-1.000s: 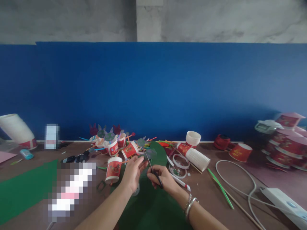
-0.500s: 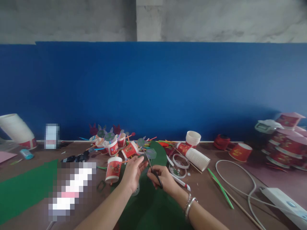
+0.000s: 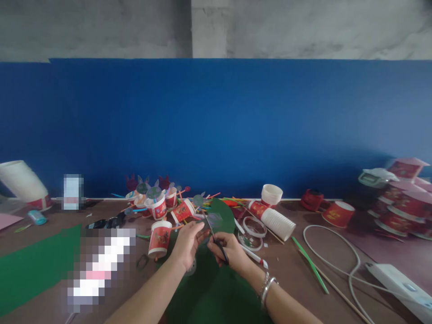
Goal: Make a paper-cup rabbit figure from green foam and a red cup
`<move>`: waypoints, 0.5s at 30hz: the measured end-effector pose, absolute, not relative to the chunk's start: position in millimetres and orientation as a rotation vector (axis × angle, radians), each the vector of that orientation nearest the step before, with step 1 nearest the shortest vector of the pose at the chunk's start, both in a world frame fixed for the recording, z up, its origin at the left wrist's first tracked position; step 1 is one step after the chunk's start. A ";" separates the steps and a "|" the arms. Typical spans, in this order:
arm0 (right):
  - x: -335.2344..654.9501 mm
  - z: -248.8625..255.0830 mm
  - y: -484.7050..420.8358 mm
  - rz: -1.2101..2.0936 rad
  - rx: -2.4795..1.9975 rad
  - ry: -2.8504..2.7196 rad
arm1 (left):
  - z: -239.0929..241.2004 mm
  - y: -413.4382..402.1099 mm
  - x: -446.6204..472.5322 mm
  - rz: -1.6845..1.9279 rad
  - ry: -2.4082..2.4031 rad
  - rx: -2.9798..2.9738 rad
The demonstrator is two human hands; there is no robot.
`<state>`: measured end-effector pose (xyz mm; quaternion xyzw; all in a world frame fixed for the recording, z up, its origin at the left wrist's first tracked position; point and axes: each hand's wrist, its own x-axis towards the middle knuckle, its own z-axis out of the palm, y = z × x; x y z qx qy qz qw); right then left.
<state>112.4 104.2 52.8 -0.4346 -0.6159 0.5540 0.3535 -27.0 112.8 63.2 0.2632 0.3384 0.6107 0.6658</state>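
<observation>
My right hand [image 3: 229,252] grips a pair of black-handled scissors [image 3: 221,250], its blades pointing up and away from me. Just left of the blades, my left hand [image 3: 189,243] pinches a small dark green paper piece [image 3: 201,222], mostly hidden by the thumb and fingers. Both hands are over a dark green sheet [image 3: 216,297] on the brown table. A rounded green paper shape [image 3: 222,211] lies beyond the fingertips. Close by my left wrist stands a red and white paper cup [image 3: 159,239].
Decorated paper cups [image 3: 156,209] crowd the back left. To the right lie stacked cups [image 3: 276,221], coiled clear tubing [image 3: 254,227], green strips [image 3: 312,267] and a white power strip [image 3: 401,290] with its cable. Red cup stacks [image 3: 401,207] stand far right.
The scissors and both hands have shifted only very slightly. The pale see-through patch beyond the blades looks darker and less distinct now. Everything else stays in place.
</observation>
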 end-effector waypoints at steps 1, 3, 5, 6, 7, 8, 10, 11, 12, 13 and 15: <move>112.1 52.0 104.5 1.434 -1.135 -1.587 | 62.9 113.1 -27.1 1.378 0.764 0.596; 111.7 50.5 105.2 1.445 -1.147 -1.574 | 62.8 113.6 -27.4 1.373 0.769 0.594; 111.5 50.1 105.6 1.455 -1.141 -1.563 | 62.6 114.0 -27.9 1.371 0.772 0.587; 111.6 50.5 105.5 1.458 -1.128 -1.559 | 62.3 114.2 -28.1 1.371 0.776 0.579; 111.7 51.4 105.1 1.460 -1.109 -1.556 | 61.9 114.3 -28.3 1.373 0.781 0.566; 111.9 52.6 104.5 1.463 -1.088 -1.554 | 61.4 114.4 -28.5 1.378 0.786 0.552; 112.1 55.6 102.7 1.480 -1.052 -1.556 | 60.4 114.3 -28.4 1.393 0.793 0.534; 112.1 56.8 101.7 1.493 -1.042 -1.558 | 60.1 114.0 -28.1 1.401 0.794 0.528; 111.9 57.6 100.9 1.508 -1.038 -1.559 | 60.1 113.6 -27.7 1.406 0.794 0.522; 111.5 57.6 100.2 1.520 -1.035 -1.558 | 60.5 112.9 -27.0 1.409 0.794 0.511; 110.6 56.0 99.8 1.537 -1.021 -1.552 | 62.3 111.2 -25.1 1.410 0.794 0.476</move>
